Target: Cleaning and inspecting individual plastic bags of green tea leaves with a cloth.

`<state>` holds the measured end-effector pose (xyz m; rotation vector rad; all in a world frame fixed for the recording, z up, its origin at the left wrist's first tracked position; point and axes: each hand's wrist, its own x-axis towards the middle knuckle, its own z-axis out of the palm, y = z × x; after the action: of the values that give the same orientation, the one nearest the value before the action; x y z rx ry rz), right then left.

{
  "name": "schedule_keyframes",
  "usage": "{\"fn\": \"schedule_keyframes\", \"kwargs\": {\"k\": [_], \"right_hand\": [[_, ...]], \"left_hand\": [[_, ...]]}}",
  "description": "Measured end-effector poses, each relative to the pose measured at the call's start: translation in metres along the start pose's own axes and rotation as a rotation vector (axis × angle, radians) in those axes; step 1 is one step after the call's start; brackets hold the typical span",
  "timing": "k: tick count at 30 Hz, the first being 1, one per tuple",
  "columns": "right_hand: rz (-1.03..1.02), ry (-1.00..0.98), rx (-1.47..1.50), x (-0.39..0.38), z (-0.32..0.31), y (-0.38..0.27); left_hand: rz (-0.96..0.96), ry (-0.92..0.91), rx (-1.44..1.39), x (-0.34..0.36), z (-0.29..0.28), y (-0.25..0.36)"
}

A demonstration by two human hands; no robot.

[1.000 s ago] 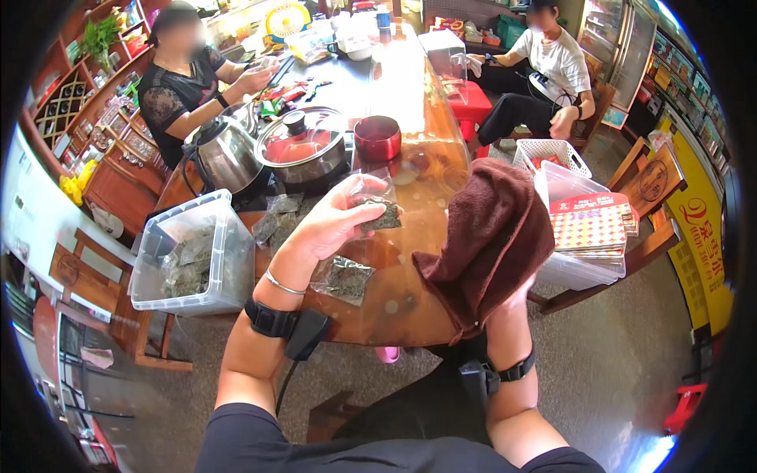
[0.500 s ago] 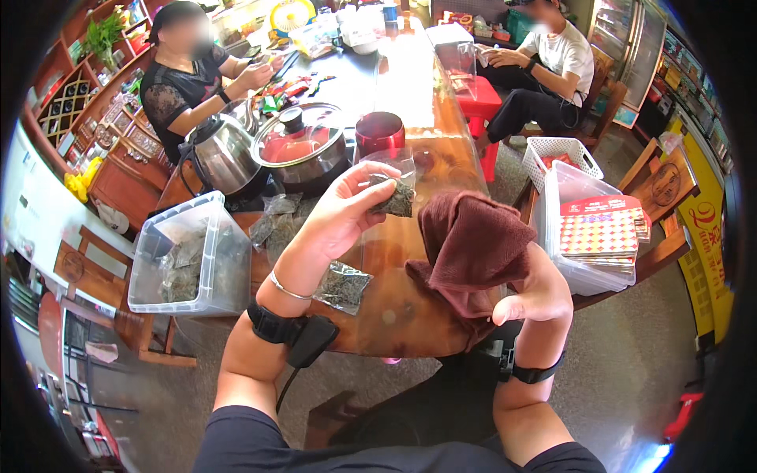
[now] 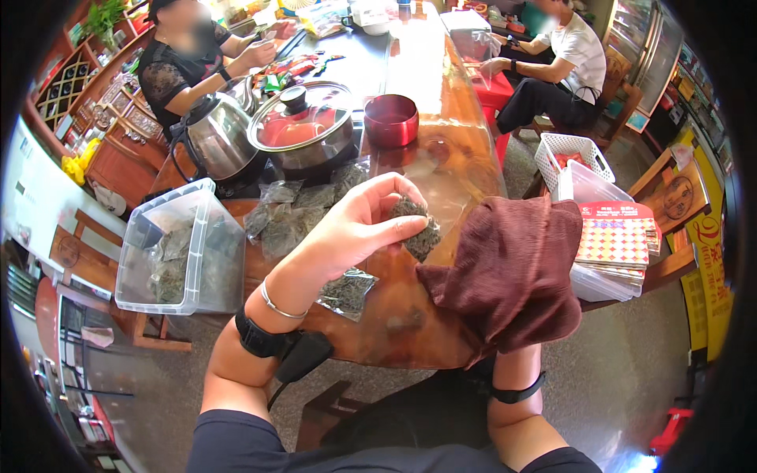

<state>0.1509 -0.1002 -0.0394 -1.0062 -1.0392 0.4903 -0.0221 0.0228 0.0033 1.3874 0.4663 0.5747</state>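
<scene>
Wooden table (image 3: 382, 343) below, left hand (image 3: 364, 219) pinches packet (image 3: 426, 241); right hand under cloth (image 3: 516, 276), grip unclear.

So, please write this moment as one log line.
Left hand: pinching clear bag of dark dried bits | Right hand: hidden by brown cloth | Table: similar bags, red container | Clear bin: more bags

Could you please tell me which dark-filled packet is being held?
The packet pinched in the left hand; the others lie on the table or in the clear bin.

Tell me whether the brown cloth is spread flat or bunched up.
Bunched up: the brown cloth hangs in folds and hides the right hand.
</scene>
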Motion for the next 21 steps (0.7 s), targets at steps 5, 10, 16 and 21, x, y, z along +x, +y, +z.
{"fn": "schedule_keyframes", "kwargs": {"k": [5, 10, 16, 21], "right_hand": [[-0.188, -0.165, -0.587, 0.0, 0.013, -0.009], [0.038, -0.301, -0.497, 0.0, 0.014, -0.024], [-0.081, -0.375, -1.394, 0.013, 0.029, -0.038], [0.327, -0.077, 0.139, 0.005, 0.013, -0.009]], "left_hand": [[0.0, -0.022, -0.013, -0.004, 0.01, 0.001], [0.042, -0.011, 0.076, -0.005, 0.02, 0.008], [0.05, -0.114, 0.179, -0.007, 0.025, 0.004], [-0.001, -0.122, 0.065, -0.007, 0.029, 0.004]]}}
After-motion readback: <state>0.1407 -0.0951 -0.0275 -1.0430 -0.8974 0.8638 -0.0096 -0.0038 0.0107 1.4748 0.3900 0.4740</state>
